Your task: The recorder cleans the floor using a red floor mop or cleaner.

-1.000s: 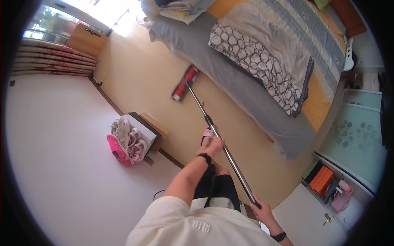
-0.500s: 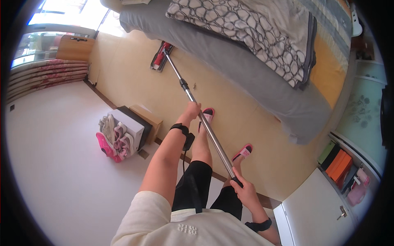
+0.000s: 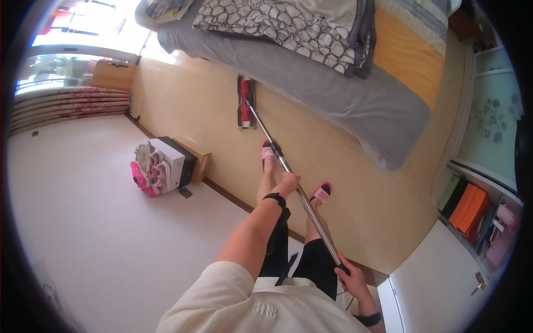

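A flat mop with a long silver pole slants across the middle of the view. Its red and grey head lies flat on the pale floor, a little out from the bed's side. My left hand is wrapped round the pole partway down. At the pole's near end, my right hand grips the black handle. My slippered feet stand on either side of the pole, the left slipper close to the mop head and the right slipper nearer the handle.
A bed with a grey sheet and a patterned quilt runs along the far side. Boxes topped with shoes stand left, by a white wall. A door and shelves with orange boxes are at right.
The mop head has come away from the bed's edge, rightward and nearer, and has turned. Both hands have moved right and nearer with the pole. My view has shifted somewhat.
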Demonstrator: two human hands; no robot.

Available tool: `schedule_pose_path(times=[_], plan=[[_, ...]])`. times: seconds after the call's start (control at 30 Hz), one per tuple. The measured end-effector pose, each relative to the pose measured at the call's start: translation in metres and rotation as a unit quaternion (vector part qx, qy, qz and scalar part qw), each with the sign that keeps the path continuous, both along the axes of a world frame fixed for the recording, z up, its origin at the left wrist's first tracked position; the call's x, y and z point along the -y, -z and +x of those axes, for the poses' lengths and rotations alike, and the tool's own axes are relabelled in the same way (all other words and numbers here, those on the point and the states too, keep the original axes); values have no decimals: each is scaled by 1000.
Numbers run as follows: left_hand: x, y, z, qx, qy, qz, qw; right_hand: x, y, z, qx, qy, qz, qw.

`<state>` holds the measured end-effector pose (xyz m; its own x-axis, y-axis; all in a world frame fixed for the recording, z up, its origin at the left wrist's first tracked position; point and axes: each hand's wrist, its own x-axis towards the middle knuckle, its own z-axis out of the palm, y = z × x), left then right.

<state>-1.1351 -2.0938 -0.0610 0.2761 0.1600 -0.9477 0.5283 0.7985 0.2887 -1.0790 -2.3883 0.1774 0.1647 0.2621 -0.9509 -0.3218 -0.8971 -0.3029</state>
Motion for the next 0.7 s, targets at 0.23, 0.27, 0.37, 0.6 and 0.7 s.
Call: schedule_pose_path(times=[0.23, 0.27, 0.37, 0.6, 0.7], plan=[[98, -110, -19, 243, 7, 167, 955, 114, -103, -26, -71, 125, -53, 988], [111, -87, -27, 245, 3, 160, 956, 115, -125, -25, -52, 101, -57, 992], [181, -16, -10, 31, 331, 26, 943, 204, -102, -51, 0, 87, -109, 990], [138, 26, 14, -4, 242, 403, 883, 57, -79, 67, -32, -8, -143, 989], [15, -20, 53, -17, 172, 220, 960, -29, -53, 96, 3, -41, -86, 995]])
